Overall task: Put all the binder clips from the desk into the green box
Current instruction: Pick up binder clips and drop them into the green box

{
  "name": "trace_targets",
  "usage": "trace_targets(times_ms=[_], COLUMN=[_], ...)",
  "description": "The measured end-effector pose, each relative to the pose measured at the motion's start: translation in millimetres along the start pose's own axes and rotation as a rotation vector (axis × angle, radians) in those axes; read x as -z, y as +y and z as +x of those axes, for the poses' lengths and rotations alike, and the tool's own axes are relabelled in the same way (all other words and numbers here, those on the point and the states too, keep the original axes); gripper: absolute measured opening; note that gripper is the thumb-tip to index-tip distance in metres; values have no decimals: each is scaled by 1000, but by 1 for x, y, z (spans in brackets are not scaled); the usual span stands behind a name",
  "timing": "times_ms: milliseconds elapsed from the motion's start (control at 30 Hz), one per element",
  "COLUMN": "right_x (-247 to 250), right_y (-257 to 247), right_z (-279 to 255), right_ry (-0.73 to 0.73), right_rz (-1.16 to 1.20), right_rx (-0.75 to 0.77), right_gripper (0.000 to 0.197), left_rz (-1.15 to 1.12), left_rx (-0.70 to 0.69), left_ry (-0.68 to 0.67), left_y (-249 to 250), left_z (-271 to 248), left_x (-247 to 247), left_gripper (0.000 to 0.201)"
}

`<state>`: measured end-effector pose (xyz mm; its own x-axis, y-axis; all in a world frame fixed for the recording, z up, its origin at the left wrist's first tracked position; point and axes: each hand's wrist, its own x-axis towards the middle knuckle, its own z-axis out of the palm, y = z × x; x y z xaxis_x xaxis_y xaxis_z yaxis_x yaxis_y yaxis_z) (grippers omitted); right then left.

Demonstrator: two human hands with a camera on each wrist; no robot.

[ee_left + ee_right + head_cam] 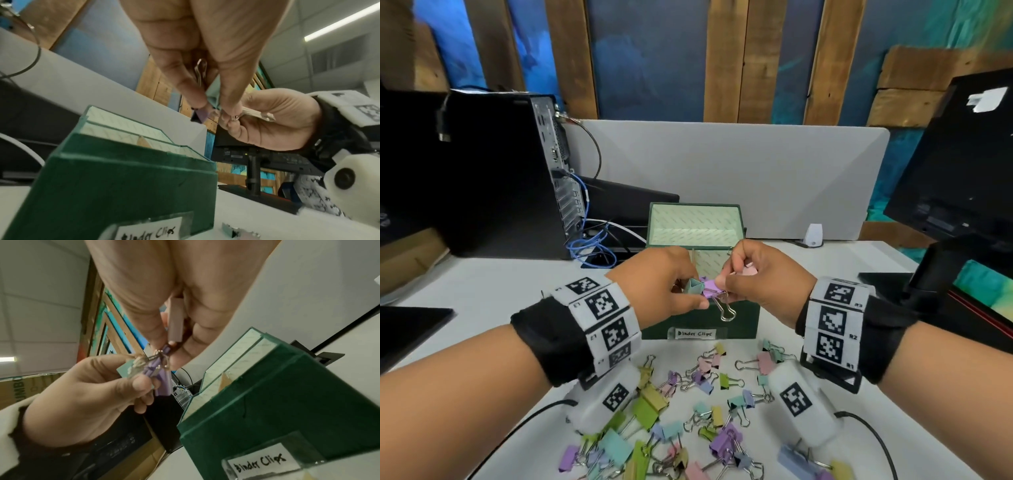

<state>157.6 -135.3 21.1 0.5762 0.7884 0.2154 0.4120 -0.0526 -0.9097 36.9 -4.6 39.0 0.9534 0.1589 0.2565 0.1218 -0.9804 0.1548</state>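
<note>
Both hands hover over the front of the open green box [743, 318], labelled "Binder Clips". My left hand [693, 294] pinches a teal binder clip [695, 286] that is tangled with a purple clip [712, 286]; a silver wire handle [726, 310] dangles below them. My right hand [726, 277] holds a pink clip [748, 271] in its curled fingers, and its fingertips touch the purple clip's wires. The right wrist view shows the pink clip [175, 321], purple clip [162, 379] and teal clip [125, 368]. A pile of pastel clips [688, 411] lies on the desk near me.
A black computer tower [510, 171] with blue cables [592, 246] stands at the back left. A monitor [962, 154] and its stand base [887, 284] sit at the right. A grey partition [756, 171] runs behind the box. A dark flat object [410, 318] lies at the left edge.
</note>
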Motion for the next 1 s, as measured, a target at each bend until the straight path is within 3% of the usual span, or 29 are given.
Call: trace_targets(times_ms=[100, 167, 300, 400, 500, 700, 800, 1000], right_x=[1, 3, 9, 10, 8, 8, 8, 9], right_y=[1, 2, -5, -13, -10, 4, 6, 0], right_z=[6, 8, 15, 18, 20, 15, 12, 8], right_ry=[-2, -84, -302, -364, -358, -268, -300, -326], right_rz=[129, 181, -9, -145, -204, 38, 89, 134], right_rx=[-84, -148, -165, -141, -122, -161, -210, -264], right_gripper=[26, 20, 9, 14, 14, 15, 17, 21], left_rz=[-34, -71, -3, 97, 86, -105, -123, -125], left_rx=[29, 31, -10, -79, -85, 53, 73, -94], left_ry=[105, 99, 1, -54, -45, 33, 76, 114], left_y=[-3, -4, -10, -9, -7, -7, -5, -3], left_z=[0, 0, 3, 3, 3, 7, 7, 2], left_x=[-3, -2, 8, 6, 3, 4, 0, 3], left_gripper=[39, 35, 33, 31, 30, 35, 35, 26])
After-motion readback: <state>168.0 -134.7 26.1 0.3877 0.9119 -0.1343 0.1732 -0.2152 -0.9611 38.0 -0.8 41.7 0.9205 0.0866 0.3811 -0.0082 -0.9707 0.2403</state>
